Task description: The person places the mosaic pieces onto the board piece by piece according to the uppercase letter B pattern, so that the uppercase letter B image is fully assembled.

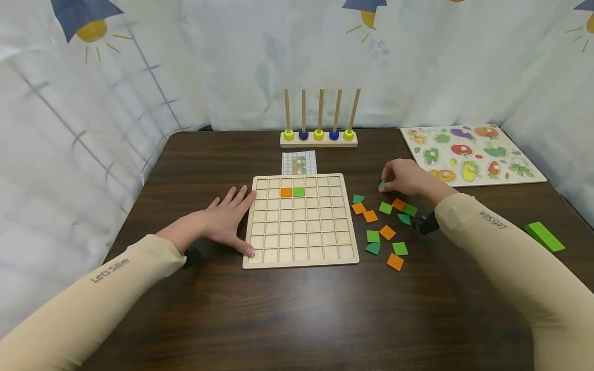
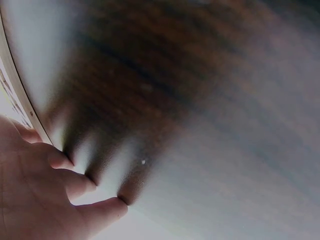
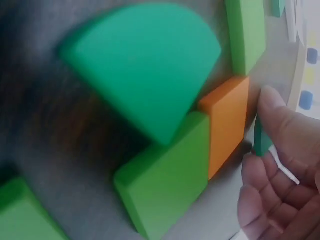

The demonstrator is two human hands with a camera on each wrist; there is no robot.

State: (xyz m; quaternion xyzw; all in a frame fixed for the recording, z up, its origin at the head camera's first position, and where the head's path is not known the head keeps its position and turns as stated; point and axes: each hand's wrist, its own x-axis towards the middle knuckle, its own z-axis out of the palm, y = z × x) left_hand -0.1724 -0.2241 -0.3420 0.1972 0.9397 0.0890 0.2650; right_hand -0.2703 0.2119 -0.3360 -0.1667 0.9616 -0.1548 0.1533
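Observation:
A light wooden grid board [image 1: 301, 226] lies flat on the dark table, with an orange square tile [image 1: 286, 192] and a green square tile [image 1: 299, 191] side by side in an upper row. My left hand [image 1: 227, 219] spreads its fingers at the board's left side, thumb on the lower left corner and index finger at the rim. Right of the board, my right hand [image 1: 403, 178] pinches a dark green quarter-round tile [image 3: 261, 137] between thumb and fingers. Below it lie loose tiles, among them an orange square [image 1: 395, 262] and a green quarter-round [image 3: 145, 65].
Behind the board lies a printed pattern card [image 1: 299, 163], then a peg stand [image 1: 319, 140] with coloured beads on upright rods. A vegetable puzzle board [image 1: 473, 154] occupies the back right. One green block [image 1: 544, 236] sits near the right edge, beyond the right forearm.

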